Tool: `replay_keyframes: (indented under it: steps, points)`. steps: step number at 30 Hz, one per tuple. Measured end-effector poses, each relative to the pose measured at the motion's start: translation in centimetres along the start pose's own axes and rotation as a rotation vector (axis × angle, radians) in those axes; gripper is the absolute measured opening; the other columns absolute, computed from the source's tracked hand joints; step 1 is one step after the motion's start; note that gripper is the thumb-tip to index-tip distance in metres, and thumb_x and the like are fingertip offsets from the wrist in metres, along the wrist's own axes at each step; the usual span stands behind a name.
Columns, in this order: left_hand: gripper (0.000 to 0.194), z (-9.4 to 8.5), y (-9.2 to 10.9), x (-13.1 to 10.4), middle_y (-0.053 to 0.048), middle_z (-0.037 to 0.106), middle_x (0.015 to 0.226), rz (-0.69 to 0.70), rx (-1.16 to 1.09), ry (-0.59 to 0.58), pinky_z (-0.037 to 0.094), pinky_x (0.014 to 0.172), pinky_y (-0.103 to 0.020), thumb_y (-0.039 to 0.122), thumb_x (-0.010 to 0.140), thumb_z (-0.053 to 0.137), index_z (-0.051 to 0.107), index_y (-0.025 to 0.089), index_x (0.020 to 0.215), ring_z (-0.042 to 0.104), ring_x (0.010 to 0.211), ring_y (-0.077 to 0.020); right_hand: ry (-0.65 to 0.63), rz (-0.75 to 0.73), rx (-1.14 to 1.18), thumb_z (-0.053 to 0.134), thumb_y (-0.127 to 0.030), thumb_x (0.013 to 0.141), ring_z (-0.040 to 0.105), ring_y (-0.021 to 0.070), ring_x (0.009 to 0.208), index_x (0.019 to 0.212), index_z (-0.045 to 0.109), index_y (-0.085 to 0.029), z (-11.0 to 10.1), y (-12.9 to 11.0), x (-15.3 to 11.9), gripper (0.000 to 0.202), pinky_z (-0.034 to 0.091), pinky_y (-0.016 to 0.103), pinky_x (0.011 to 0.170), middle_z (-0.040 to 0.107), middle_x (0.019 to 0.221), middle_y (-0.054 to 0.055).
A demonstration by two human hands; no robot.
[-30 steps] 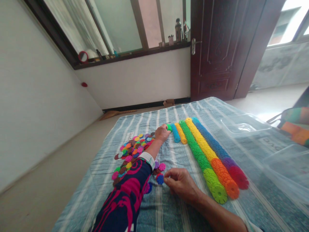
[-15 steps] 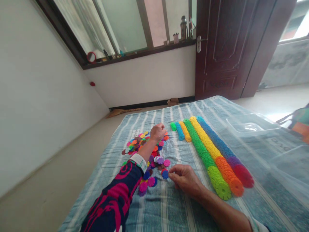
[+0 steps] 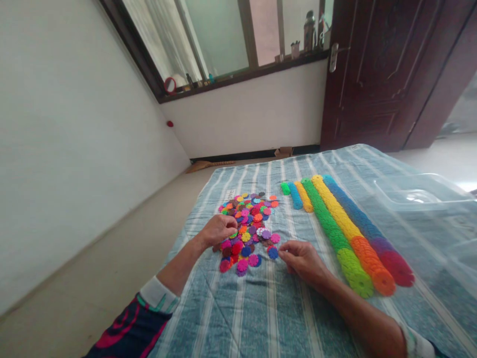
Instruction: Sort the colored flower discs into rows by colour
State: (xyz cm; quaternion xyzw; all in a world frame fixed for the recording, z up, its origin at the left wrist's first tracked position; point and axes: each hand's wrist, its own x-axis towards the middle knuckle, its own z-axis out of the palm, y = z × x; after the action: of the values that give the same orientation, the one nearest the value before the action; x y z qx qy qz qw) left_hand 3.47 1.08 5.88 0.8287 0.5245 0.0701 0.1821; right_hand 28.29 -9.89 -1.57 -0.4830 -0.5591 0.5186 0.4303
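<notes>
Loose plastic discs of many colours lie in a pile (image 3: 257, 219) on the striped bed cover (image 3: 257, 308). My left hand (image 3: 219, 229) is at the pile's left side, fingers pinched at a green disc (image 3: 233, 233). Just right of the pile, my right hand (image 3: 303, 258) has its thumb and fingertips together near a blue disc (image 3: 273, 253); anything between them is too small to make out. Farther right lie long rows of overlapping discs: green to lime (image 3: 324, 214), yellow to orange (image 3: 341, 214), and blue to red (image 3: 357, 219).
Short green (image 3: 285, 188), blue (image 3: 295, 195) and yellow (image 3: 304, 197) rows lie behind the pile. A clear plastic container (image 3: 421, 199) stands at the right, with another clear piece nearer the right edge. Beyond the bed are a wall and a brown door (image 3: 376, 74).
My left hand has moved from the back right of the pile to its left side and pinches a green disc. My right hand stays beside the pile. The view has turned left.
</notes>
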Motion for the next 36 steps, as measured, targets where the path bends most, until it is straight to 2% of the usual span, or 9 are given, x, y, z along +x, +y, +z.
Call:
replay_keyframes:
  steps: [4,10,14,18,22,27,32,36]
  points:
    - [0.009,0.7,-0.5,-1.5,0.003,0.063,0.067,-0.032,0.06,0.004,0.04,0.064,-0.019,0.023,0.067,0.057,0.066,0.021,0.067,0.055,0.067,-0.011,-0.005,-0.005,-0.002,0.055,-0.034,0.077,0.043,0.0091,0.04,0.07,0.066,-0.016,0.0,0.0,0.0,0.022,0.031,0.021,0.042,0.049,0.042,-0.005]
    - [0.02,2.4,-1.1,-1.9,-0.002,0.065,0.089,-0.086,0.317,0.118,0.043,0.075,-0.025,0.029,0.07,0.063,0.069,0.025,0.089,0.058,0.083,-0.0166,-0.004,-0.01,-0.002,0.055,-0.035,0.077,0.041,0.0084,0.039,0.07,0.065,-0.017,0.0,0.0,-0.1,0.022,0.03,0.02,0.042,0.049,0.042,-0.005]
    - [0.023,3.1,-1.3,-2.3,-0.007,0.062,0.095,-0.042,0.453,0.159,0.044,0.082,-0.03,0.032,0.077,0.059,0.068,0.024,0.097,0.056,0.093,-0.0207,-0.009,-0.012,-0.015,0.055,-0.034,0.078,0.04,0.008,0.039,0.072,0.066,-0.016,-0.1,0.1,-0.1,0.022,0.029,0.021,0.042,0.049,0.042,-0.005]
    - [0.027,3.6,-1.6,-2.7,-0.006,0.058,0.094,0.028,0.499,0.201,0.044,0.084,-0.031,0.029,0.081,0.055,0.064,0.026,0.106,0.053,0.092,-0.02,-0.011,-0.023,-0.024,0.054,-0.033,0.078,0.041,0.0082,0.039,0.073,0.066,-0.016,-0.1,0.1,-0.1,0.022,0.03,0.02,0.043,0.048,0.042,-0.005]
    - [0.023,4.0,-2.1,-2.6,-0.005,0.057,0.096,0.062,0.485,0.231,0.044,0.085,-0.031,0.029,0.082,0.053,0.064,0.027,0.103,0.052,0.092,-0.019,-0.012,-0.022,-0.037,0.054,-0.033,0.078,0.042,0.009,0.04,0.073,0.067,-0.015,-0.1,0.0,-0.1,0.022,0.031,0.021,0.043,0.049,0.042,-0.005]
    - [0.026,4.0,-2.6,-2.3,-0.007,0.06,0.102,0.045,0.421,0.238,0.042,0.091,-0.032,0.031,0.08,0.056,0.062,0.021,0.104,0.053,0.099,-0.02,-0.005,-0.026,-0.044,0.054,-0.032,0.078,0.042,0.0085,0.04,0.073,0.066,-0.015,-0.1,0.0,-0.1,0.021,0.031,0.02,0.043,0.049,0.042,-0.005]
    - [0.026,3.9,-2.8,-2.2,-0.008,0.061,0.099,0.03,0.409,0.22,0.043,0.089,-0.033,0.037,0.081,0.056,0.063,0.019,0.098,0.055,0.097,-0.0207,-0.008,-0.01,-0.037,0.054,-0.031,0.077,0.041,0.0081,0.039,0.072,0.066,-0.015,-0.1,-0.1,-0.1,0.021,0.03,0.02,0.042,0.047,0.041,-0.006]
    - [0.022,4.2,-2.7,-2.3,-0.009,0.06,0.1,0.032,0.427,0.246,0.045,0.088,-0.035,0.033,0.082,0.055,0.065,0.018,0.094,0.054,0.096,-0.0213,-0.008,-0.018,-0.021,0.055,-0.032,0.077,0.041,0.0082,0.039,0.073,0.066,-0.016,-0.1,0.0,-0.1,0.02,0.029,0.02,0.042,0.048,0.041,-0.006]
